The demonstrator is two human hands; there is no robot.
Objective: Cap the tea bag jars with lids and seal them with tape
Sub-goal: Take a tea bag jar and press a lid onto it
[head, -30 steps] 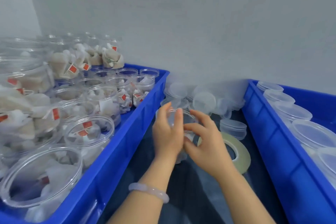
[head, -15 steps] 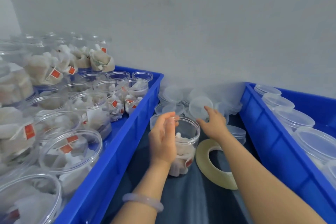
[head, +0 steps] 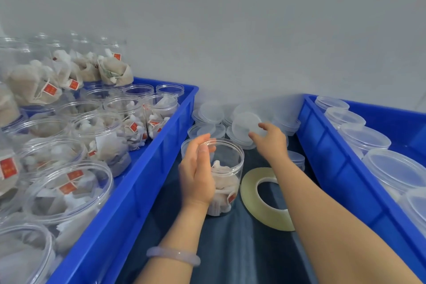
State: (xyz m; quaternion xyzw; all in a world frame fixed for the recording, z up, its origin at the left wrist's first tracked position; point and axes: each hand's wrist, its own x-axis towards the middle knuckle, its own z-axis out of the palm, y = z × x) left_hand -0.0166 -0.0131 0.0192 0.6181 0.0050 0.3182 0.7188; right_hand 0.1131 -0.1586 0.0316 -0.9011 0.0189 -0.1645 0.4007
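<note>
One jar point(head: 227, 168) of tea bags stands upright on the dark mat point(head: 242, 251) between two crates, with its mouth up and no lid on it. Our left hand point(head: 198, 173) rests against its left wall with fingers loosely straight, grasping nothing. Our right hand point(head: 269, 140) reaches past the jar to the pile point(head: 209, 113) behind it and pinches one lid point(head: 243, 125) by its edge. The lid is tilted and sits beyond and right of the jar's mouth. We judge it must come back toward us and down flat onto the rim, and the right hand is the nearer one. One tape roll point(head: 265, 203) lies flat just right of the jar. Many uncapped filled jars sit in the left crate point(head: 147, 168), and lidded jars in the right crate point(head: 334, 163).
</note>
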